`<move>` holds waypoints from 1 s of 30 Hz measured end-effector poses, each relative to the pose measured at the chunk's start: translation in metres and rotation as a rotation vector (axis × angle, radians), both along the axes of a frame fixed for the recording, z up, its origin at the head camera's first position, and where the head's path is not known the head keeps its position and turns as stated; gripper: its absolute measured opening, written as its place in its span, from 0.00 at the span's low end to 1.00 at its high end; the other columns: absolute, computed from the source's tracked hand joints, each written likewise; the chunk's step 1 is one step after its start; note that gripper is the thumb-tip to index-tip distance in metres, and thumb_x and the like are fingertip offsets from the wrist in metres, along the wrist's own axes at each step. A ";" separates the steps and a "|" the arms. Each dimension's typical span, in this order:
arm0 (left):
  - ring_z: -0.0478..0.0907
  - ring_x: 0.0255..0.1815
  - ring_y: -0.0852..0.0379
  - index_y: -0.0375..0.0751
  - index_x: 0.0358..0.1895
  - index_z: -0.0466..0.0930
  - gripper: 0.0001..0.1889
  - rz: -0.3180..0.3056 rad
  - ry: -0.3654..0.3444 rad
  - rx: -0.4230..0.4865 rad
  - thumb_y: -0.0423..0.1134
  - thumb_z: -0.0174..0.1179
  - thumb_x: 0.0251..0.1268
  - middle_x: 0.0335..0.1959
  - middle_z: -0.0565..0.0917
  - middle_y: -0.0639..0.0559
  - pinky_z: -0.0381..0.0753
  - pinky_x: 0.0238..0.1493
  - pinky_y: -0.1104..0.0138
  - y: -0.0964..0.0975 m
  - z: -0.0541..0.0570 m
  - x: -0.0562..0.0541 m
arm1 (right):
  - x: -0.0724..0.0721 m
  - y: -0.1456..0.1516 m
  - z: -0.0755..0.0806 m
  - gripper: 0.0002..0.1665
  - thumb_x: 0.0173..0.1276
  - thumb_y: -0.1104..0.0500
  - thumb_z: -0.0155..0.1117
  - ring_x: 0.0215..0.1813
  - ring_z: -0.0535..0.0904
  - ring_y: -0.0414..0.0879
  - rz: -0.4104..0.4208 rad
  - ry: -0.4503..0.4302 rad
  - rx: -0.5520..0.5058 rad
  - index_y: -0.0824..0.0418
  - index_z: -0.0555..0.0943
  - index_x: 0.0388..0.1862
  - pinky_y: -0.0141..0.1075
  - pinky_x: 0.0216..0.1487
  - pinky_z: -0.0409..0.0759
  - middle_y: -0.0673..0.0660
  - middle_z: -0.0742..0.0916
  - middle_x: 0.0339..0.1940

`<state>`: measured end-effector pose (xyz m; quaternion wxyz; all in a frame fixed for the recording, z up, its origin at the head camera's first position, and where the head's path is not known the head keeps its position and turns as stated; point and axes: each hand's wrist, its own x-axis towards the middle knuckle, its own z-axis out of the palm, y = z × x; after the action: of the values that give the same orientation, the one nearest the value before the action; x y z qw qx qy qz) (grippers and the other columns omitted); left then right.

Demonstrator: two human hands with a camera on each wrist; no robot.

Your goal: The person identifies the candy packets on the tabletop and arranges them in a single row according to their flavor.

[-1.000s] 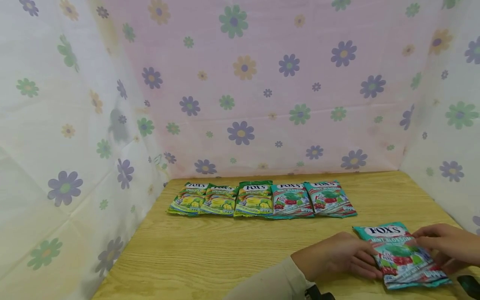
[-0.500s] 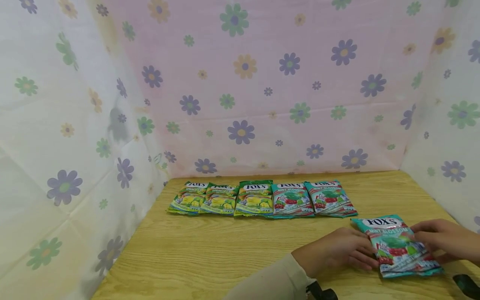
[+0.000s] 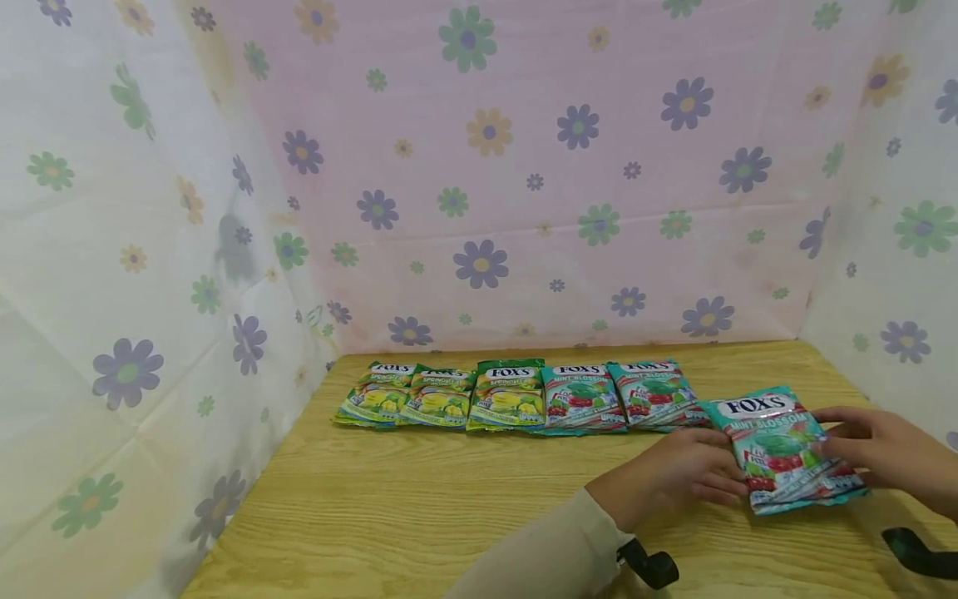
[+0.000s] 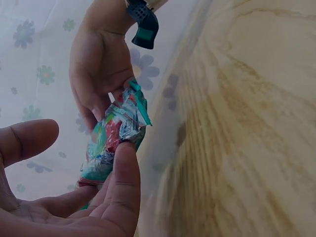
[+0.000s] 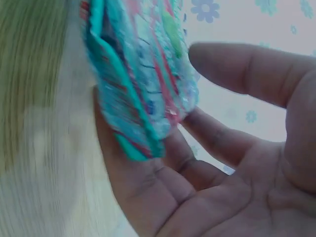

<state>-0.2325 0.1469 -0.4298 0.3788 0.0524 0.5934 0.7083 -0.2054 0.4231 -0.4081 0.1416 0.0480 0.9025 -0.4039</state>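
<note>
A teal Fox's Mint Blossom candy bag (image 3: 786, 457) is held off the table between both hands, tilted, near the right end of the row. My left hand (image 3: 692, 470) holds its left edge; in the left wrist view the fingers (image 4: 123, 187) lie under the bag. Around the right edge, my right hand (image 3: 886, 449) grips with fingers behind and thumb in front. In the right wrist view the bag's lower corner (image 5: 133, 108) lies against those fingers. Close behind the held bag lies another Mint Blossom bag (image 3: 654, 395), partly overlapped.
The row along the back of the wooden table (image 3: 359, 507) also has a second Mint Blossom bag (image 3: 582, 399) and three green-yellow Springtea bags, including one in the middle (image 3: 509, 395). Flower-print cloth (image 3: 479, 166) walls the back and sides.
Both hands have carried the candy bag away from the front edge, back and slightly left, up to the row's right end. The bags in the row have stayed put.
</note>
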 end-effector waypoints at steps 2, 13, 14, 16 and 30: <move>0.88 0.50 0.37 0.46 0.61 0.80 0.20 0.018 0.016 0.001 0.28 0.62 0.68 0.38 0.89 0.41 0.87 0.54 0.48 0.002 0.001 -0.003 | -0.002 0.003 0.000 0.48 0.82 0.48 0.56 0.45 0.87 0.50 -0.001 0.031 -0.010 0.82 0.49 0.78 0.48 0.42 0.88 0.72 0.84 0.55; 0.87 0.34 0.49 0.50 0.61 0.82 0.21 0.130 0.080 0.046 0.29 0.63 0.66 0.34 0.89 0.44 0.89 0.49 0.50 0.009 0.007 -0.018 | -0.012 -0.001 -0.001 0.45 0.83 0.54 0.55 0.39 0.89 0.48 -0.027 0.184 -0.165 0.78 0.46 0.81 0.45 0.39 0.89 0.57 0.89 0.47; 0.86 0.32 0.51 0.50 0.61 0.82 0.22 0.141 0.081 0.051 0.29 0.63 0.65 0.35 0.89 0.44 0.89 0.48 0.51 0.009 0.007 -0.019 | -0.014 -0.002 -0.001 0.45 0.83 0.53 0.55 0.39 0.89 0.48 -0.030 0.188 -0.181 0.77 0.46 0.81 0.45 0.40 0.89 0.55 0.89 0.46; 0.85 0.33 0.52 0.49 0.61 0.82 0.24 0.156 0.082 0.064 0.27 0.62 0.63 0.37 0.88 0.45 0.89 0.48 0.52 0.010 0.007 -0.021 | -0.017 -0.003 0.000 0.45 0.83 0.53 0.55 0.39 0.89 0.48 -0.039 0.194 -0.209 0.76 0.46 0.82 0.45 0.40 0.89 0.50 0.89 0.44; 0.83 0.41 0.53 0.45 0.58 0.86 0.21 0.252 0.100 0.127 0.28 0.60 0.62 0.54 0.85 0.54 0.85 0.56 0.50 0.015 0.008 -0.037 | -0.042 -0.011 -0.006 0.43 0.84 0.52 0.53 0.39 0.88 0.38 -0.135 0.289 -0.298 0.72 0.49 0.83 0.39 0.39 0.89 0.26 0.81 0.39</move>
<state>-0.2696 0.1622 -0.4216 0.2525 0.0366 0.5675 0.7829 -0.2474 0.4121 -0.4138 -0.0109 0.0284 0.8385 -0.5441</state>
